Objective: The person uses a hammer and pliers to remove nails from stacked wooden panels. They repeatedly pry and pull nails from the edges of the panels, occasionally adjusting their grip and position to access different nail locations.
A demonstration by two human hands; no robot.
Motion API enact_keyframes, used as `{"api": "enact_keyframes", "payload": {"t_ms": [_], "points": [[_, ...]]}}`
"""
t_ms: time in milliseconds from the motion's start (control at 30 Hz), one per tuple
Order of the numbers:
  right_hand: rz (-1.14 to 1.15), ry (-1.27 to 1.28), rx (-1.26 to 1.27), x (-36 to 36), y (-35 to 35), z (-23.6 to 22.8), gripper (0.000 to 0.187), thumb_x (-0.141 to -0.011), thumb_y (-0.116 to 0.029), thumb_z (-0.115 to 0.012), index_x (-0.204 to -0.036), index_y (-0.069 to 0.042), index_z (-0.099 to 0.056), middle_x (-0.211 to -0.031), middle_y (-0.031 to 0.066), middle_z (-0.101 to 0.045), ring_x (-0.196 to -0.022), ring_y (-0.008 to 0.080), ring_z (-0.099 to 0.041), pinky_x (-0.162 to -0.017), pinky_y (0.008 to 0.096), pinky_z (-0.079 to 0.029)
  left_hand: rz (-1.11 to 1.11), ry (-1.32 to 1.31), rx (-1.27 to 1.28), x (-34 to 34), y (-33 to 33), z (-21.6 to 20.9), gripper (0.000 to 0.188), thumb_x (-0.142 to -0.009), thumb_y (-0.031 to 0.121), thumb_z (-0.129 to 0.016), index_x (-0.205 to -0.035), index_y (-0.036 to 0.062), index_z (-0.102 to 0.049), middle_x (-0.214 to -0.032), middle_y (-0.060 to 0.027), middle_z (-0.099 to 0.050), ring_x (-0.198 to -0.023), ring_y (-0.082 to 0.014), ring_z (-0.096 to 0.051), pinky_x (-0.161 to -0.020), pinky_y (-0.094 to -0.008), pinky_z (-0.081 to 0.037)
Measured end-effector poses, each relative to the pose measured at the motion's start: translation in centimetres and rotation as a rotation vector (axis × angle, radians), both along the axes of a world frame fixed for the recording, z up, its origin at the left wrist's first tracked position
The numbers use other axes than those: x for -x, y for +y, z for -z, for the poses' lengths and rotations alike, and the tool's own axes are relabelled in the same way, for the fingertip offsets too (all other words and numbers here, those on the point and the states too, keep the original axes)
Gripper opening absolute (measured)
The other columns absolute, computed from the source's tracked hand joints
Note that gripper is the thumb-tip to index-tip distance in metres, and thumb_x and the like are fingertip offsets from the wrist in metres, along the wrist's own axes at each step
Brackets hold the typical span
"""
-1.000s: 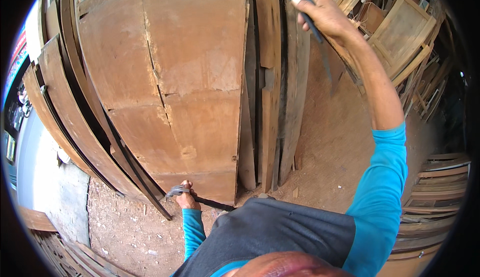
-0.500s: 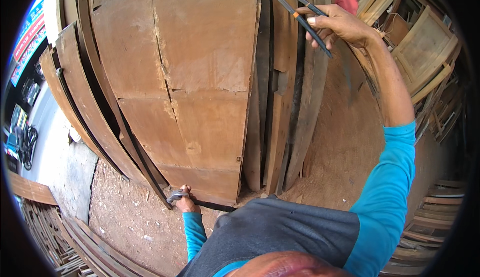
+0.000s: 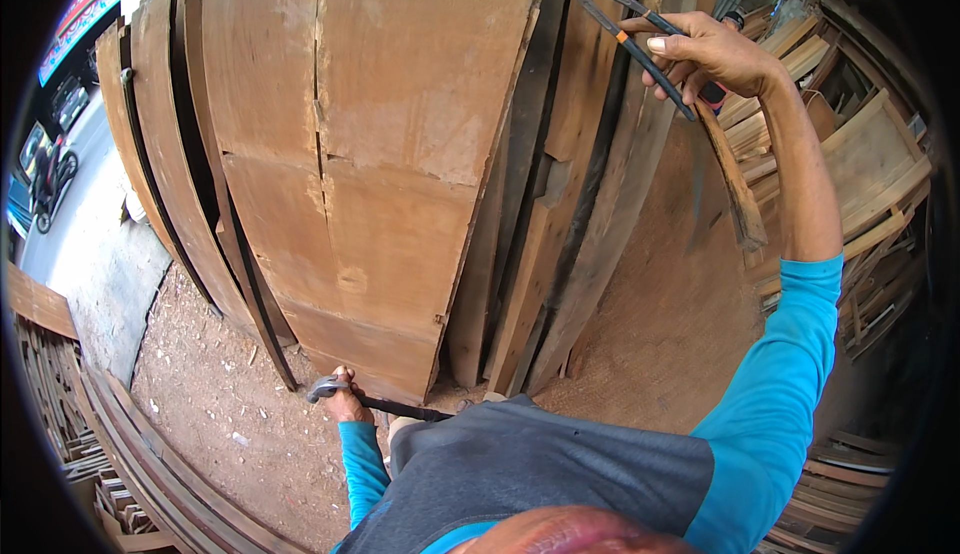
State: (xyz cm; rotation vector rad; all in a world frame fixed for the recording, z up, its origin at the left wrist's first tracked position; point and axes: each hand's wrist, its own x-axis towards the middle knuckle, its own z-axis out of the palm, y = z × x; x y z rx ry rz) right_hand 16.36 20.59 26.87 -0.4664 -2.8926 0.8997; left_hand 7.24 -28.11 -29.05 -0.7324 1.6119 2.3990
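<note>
I stand in front of a big brown wooden panel (image 3: 380, 154) that leans among other old boards, and I take this panel as my landmark. My right hand (image 3: 715, 54) is raised high, to the upper right of the panel, and it is closed around the two handles of the long pincers (image 3: 620, 24); the handles stand a little apart from each other inside my fingers. The head of the pincers is at the top right corner of the panel, close to the dark planks (image 3: 570, 214) that lean just right of it, but I cannot tell if it bites anything there. The long axis of the tool goes on a slant: the head points up and to the left, toward the panel's top edge, and the handles go down and to the right into my palm. My left hand (image 3: 345, 399) hangs low, near the bottom edge of the panel and above the dirt floor (image 3: 210, 404), and it is closed on the handle of a hammer (image 3: 370, 399), which lies almost level with its metal head to the left. I judge that I am at the step of bringing the pincers to a nail or a fastening in the wood. The next move calls for setting the head square on it, closing the handles firmly and then levering with care.
</note>
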Motion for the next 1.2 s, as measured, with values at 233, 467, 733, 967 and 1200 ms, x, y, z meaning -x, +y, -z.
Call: {"api": "enact_keyframes", "payload": {"t_ms": [233, 467, 733, 967, 1200], "points": [[-0.042, -0.098, -0.060, 0.5, 0.2, -2.1, 0.059, -0.098, -0.036, -0.055, -0.147, -0.005, -0.045, -0.092, 0.0164, -0.070, -0.076, 0.0186, -0.073, -0.055, 0.0241, -0.059, -0.021, -0.034, -0.016, -1.6, 0.9, 0.4, 0.021, -0.089, 0.020, -0.073, -0.104, 0.0067, -0.066, -0.085, -0.0016, -0.066, -0.057, -0.0067, -0.048, -0.050, -0.0203, -0.040], [-0.046, -0.116, -0.074, 0.8, 0.3, -2.9, 0.064, -0.097, -0.042, -0.059, -0.146, -0.004, -0.047, -0.087, 0.0162, -0.071, -0.071, 0.0193, -0.074, -0.051, 0.0243, -0.060, -0.031, -0.010, -0.047, -2.2, 0.4, 1.3, 0.019, -0.088, 0.016, -0.073, -0.103, 0.0070, -0.066, -0.082, -0.0005, -0.064, -0.056, -0.0065, -0.048, -0.049, -0.0200, -0.039], [0.027, -0.079, 0.018, 0.7, 0.4, -0.3, 0.040, -0.100, -0.040, -0.057, -0.108, -0.002, -0.063, -0.067, -0.0029, -0.053, -0.054, 0.0072, -0.058, -0.053, 0.0228, -0.050, -0.099, -0.023, -0.063, -1.7, -0.2, 0.8, 0.017, -0.087, 0.015, -0.074, -0.099, 0.0085, -0.065, -0.082, -0.0005, -0.064, -0.053, -0.0070, -0.047, -0.047, -0.0197, -0.039], [0.058, 0.036, 0.172, 0.1, -1.3, 2.6, 0.040, -0.102, -0.041, -0.057, -0.091, -0.003, -0.059, -0.060, -0.0040, -0.051, -0.044, 0.0023, -0.050, -0.038, 0.0177, -0.042, 0.027, -0.019, -0.105, 1.4, -1.2, 0.9, 0.015, -0.088, 0.016, -0.075, -0.098, 0.0099, -0.066, -0.082, 0.0009, -0.064, -0.057, -0.0073, -0.049, -0.050, -0.0205, -0.040], [0.195, 0.173, -0.146, 0.4, -5.0, 4.4, 0.044, -0.103, -0.046, -0.053, -0.082, -0.008, -0.054, -0.059, -0.0061, -0.048, -0.045, 0.0007, -0.046, -0.039, 0.0178, -0.039, 0.215, 0.051, -0.023, 6.3, -1.0, 0.7, 0.018, -0.089, 0.018, -0.075, -0.103, 0.0092, -0.068, -0.082, 0.0013, -0.064, -0.057, -0.0075, -0.048, -0.051, -0.0229, -0.040]]}}
